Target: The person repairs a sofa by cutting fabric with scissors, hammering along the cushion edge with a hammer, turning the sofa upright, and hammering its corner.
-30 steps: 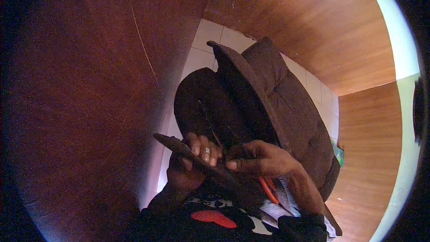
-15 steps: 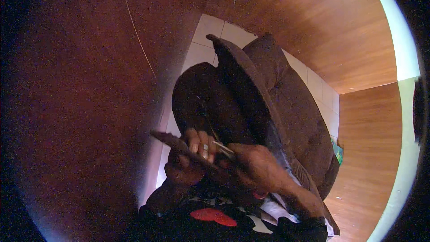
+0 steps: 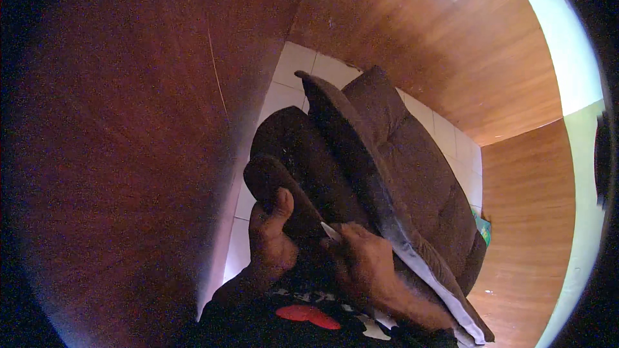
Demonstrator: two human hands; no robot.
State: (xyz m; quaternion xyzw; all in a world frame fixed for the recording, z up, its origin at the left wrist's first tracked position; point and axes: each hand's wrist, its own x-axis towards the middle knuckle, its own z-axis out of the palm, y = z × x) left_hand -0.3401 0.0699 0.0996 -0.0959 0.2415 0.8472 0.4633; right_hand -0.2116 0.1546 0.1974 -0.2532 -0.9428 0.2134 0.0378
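My left hand (image 3: 274, 241), thumb raised, is closed around the edge of a piece of dark brown fabric (image 3: 274, 177) that stands up beyond it. Close on its right, my right hand (image 3: 367, 258) is closed on a small tool with a pale pointed blade (image 3: 331, 231). The blade's tip points up and left, near the brown fabric; the tool's handle is hidden in my fingers. Beneath and beyond both hands spreads a large dark brown cushion-like piece (image 3: 419, 174), with a pale lining (image 3: 438, 290) showing along its edge.
A dark reddish-brown wooden panel (image 3: 129, 154) rises at the left. Lighter wooden panels (image 3: 412, 32) bound the far side and the right. Pale floor tiles (image 3: 277, 100) show between them. A green packet (image 3: 482, 228) lies by the right panel.
My left hand has shifted from the strip's near side, fingers showing, to a thumb-up grip. The brown fabric now stands upright beyond it. The blade has moved slightly down.
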